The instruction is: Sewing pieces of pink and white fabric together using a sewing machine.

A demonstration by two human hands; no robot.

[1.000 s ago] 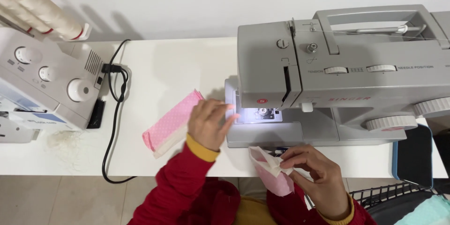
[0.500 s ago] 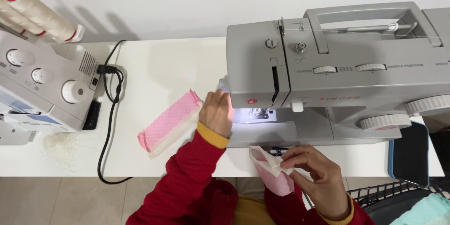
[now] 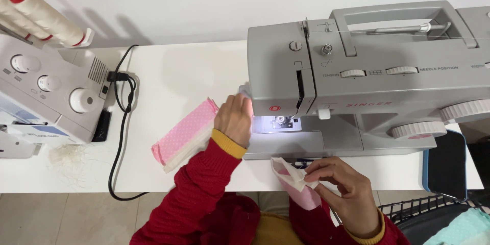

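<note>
Your right hand pinches a small pink fabric piece; your left hand rests by the lit needle area.

Your right hand's fingers are closed on the folded pink and white piece, held off the tabletop edge just below the grey sewing machine. Your left hand sits knuckles up at the machine's left end, touching its base; whether it grips anything I cannot tell. At 9 o'clock from that hand lies a stack of pink dotted fabric, just beside your wrist. Further toward 9 o'clock a black cable loops to a white serger, with loose thread scraps in front. A black wire basket sits at 4 o'clock from your right hand.
</note>
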